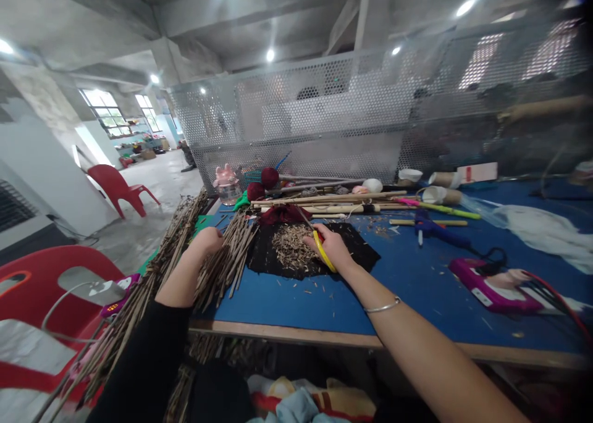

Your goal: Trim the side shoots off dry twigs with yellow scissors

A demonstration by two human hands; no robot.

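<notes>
My right hand (330, 248) is closed round yellow-handled scissors (324, 253), their blades pointing up and away over a black cloth (266, 256). A heap of short cut stem pieces (294, 247) lies on that cloth, just left of the scissors. My left hand (210, 241) is closed at the upper left end of a bundle of thin dry sticks (231, 259); what its fingers hold, if anything, is too small to make out. Longer dry twigs (152, 281) lie along the left table edge, beneath my left forearm.
Behind the cloth lie long wooden rods (324, 199) and dark red balls (269, 177). A blue glue gun (428, 225) and a purple power strip (495, 287) are at right on the blue table (393, 299). Red chairs (118, 185) stand at left; a perforated metal screen (301, 114) rises behind.
</notes>
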